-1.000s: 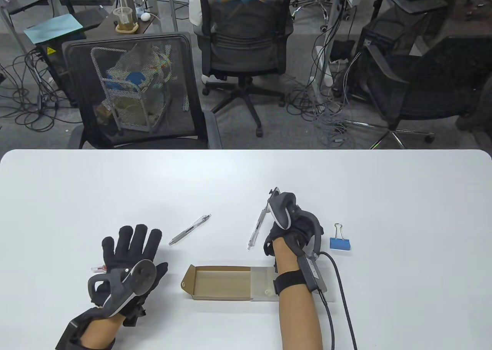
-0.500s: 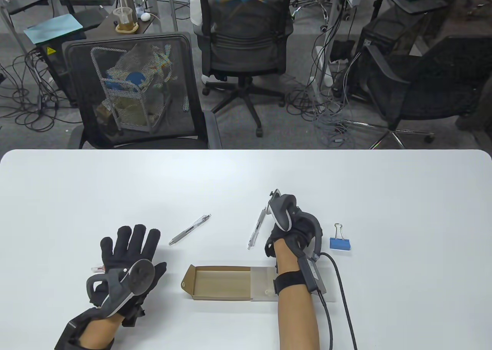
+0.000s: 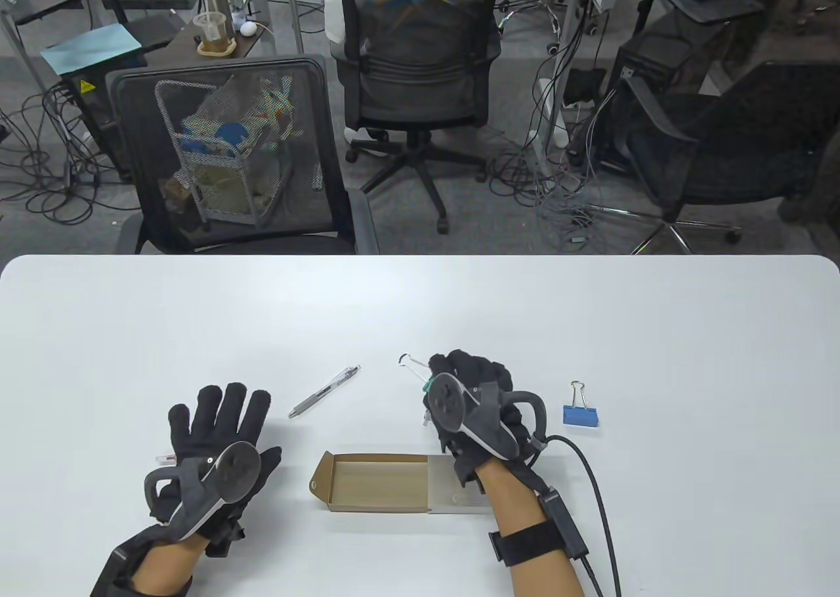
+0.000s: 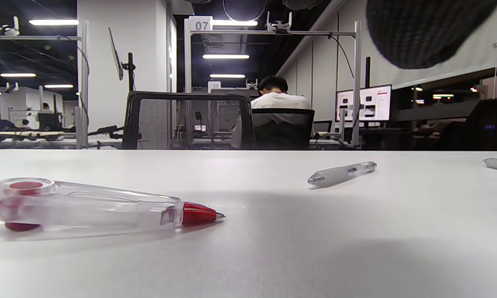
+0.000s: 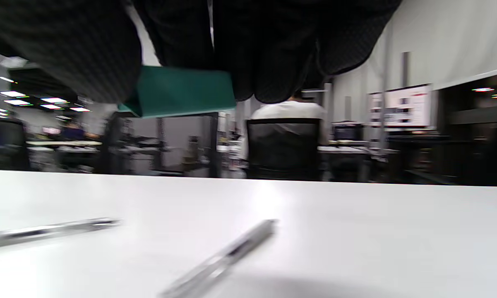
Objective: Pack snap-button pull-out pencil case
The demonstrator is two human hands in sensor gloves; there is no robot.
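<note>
While the right hand [image 3: 476,413] hangs over the table [image 3: 420,308], its fingers [image 5: 269,49] are curled around one green binder clip [image 5: 178,92], whose wire handle sticks out past the knuckles toward the far left in the table view. Directly under that hand lies one clear pen [image 5: 219,258], mostly hidden from above and blurred in the right wrist view.

By contrast, the left hand [image 3: 210,446] lies flat on the table with its fingers [image 3: 223,403] spread and straight, gripping nothing. Partly beneath it rests one clear correction-tape dispenser [image 4: 87,205] with a red tip.

Between the two hands sits the single pencil case [image 3: 387,482]: its brown cardboard drawer is pulled out to the left and stands open, while the translucent sleeve at its right end lies partly under the right wrist.

A second pen [image 3: 325,391], grey-gripped, lies apart on the table between the hands, beyond the case. One blue binder clip [image 3: 581,413] rests just right of the right hand. That makes two pens, two clips, one dispenser and one case.
</note>
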